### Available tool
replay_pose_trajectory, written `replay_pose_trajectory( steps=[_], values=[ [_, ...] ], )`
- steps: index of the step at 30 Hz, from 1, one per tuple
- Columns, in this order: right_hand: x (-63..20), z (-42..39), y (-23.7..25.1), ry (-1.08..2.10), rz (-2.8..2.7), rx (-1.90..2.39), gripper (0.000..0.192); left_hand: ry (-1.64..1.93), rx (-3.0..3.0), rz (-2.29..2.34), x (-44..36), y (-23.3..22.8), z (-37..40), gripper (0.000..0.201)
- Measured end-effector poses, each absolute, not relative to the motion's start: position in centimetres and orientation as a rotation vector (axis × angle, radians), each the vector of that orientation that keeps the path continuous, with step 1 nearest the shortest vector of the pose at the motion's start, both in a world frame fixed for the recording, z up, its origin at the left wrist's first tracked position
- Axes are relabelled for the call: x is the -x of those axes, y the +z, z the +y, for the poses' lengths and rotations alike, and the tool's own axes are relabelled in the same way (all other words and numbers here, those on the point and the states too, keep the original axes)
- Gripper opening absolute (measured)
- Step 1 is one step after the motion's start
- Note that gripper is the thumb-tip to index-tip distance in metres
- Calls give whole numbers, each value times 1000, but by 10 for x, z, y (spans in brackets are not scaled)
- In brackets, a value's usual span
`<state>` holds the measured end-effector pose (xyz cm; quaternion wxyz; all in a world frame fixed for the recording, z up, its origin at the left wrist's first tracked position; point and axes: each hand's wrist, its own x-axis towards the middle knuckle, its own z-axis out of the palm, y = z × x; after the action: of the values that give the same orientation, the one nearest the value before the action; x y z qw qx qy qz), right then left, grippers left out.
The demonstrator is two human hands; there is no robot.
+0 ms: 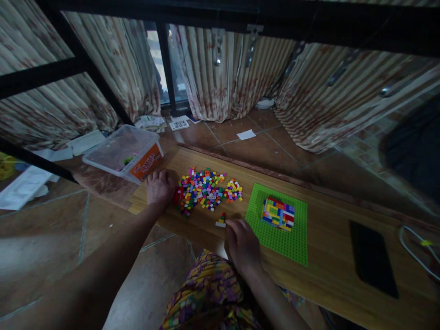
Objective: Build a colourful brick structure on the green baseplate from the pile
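My left hand (160,188) rests on the wooden bench, its fingers lying loosely against the surface. Right beside it are some red pieces (177,196) at the left edge of a pile of small multicoloured toy bricks (203,187). My right hand (244,246) is at the bench's near side, with fingers curled and fingertips at a small stack of toy bricks (222,220) in red, green, yellow and white. To its right lies a green baseplate (275,245), bearing a blocky multicoloured brick build (279,214).
A clear plastic box (117,151) with an orange label stands at the bench's left end. A black phone-like slab (373,257) and a white cable (414,256) lie on the right. Dark metal bars (165,68) and curtains (220,82) stand behind; papers (246,134) lie on the floor.
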<state>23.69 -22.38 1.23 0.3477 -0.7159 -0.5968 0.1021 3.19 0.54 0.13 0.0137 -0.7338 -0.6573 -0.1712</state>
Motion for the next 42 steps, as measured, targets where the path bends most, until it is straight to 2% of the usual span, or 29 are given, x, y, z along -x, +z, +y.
replay_pose_trajectory(
  steps=[4, 14, 22, 31, 38, 42],
  values=[
    [-244, -211, 11, 209, -1604, 1798, 29, -534, 2294, -2068, -32, 2, 5, 42],
    [-250, -161, 19, 192, -1682, 1785, 27, -579, 2300, -2076, -31, 1, 4, 42],
    [-246, -122, 13, 117, -1830, 1877, 18, -578, 2303, -2065, -30, -1, 5, 40],
    [-246, -129, 11, 154, -1794, 1851, 7, -535, 2284, -2064, -31, 0, 5, 42],
    [-243, -141, 13, 163, -1718, 1837, 10, -534, 2287, -2060, -31, 2, 6, 42],
    [-245, -154, 15, 313, -1514, 1695, 12, -543, 2282, -2046, -30, 1, 6, 42]
  ],
)
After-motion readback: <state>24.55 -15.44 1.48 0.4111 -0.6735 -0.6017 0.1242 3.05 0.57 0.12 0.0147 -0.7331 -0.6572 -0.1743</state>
